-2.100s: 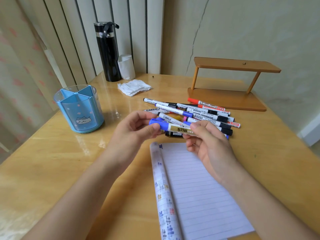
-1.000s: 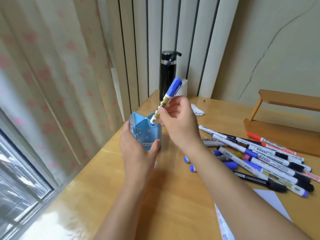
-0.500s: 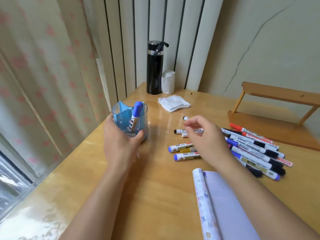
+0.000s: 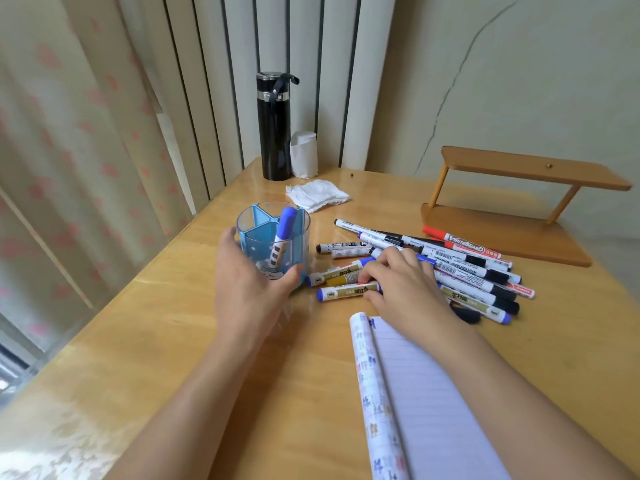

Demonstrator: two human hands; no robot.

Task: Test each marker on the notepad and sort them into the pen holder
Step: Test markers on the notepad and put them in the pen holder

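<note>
The clear blue pen holder (image 4: 258, 223) stands on the wooden table (image 4: 194, 341), with one blue-capped marker (image 4: 282, 233) leaning inside it. My left hand (image 4: 247, 289) curls round the holder's near side. My right hand (image 4: 401, 282) lies over the left end of the marker pile, fingers curled onto a blue-ended gold-label marker (image 4: 341, 292); whether they grip it is unclear. Several more markers (image 4: 464, 268) spread to the right, among them a red whiteboard marker (image 4: 460, 242). The open lined notepad (image 4: 426, 403) lies near me, partly under my right forearm.
A black flask (image 4: 273, 129) and a white paper roll (image 4: 304, 154) stand at the table's far edge, with a crumpled tissue (image 4: 317, 195) in front. A small wooden shelf (image 4: 512, 202) sits at the right. Curtains hang at the left.
I capped the blue marker, carried it to the holder and dropped it in. My right hand then went back and lowered onto the markers beside the holder; my left hand stays on the holder.
</note>
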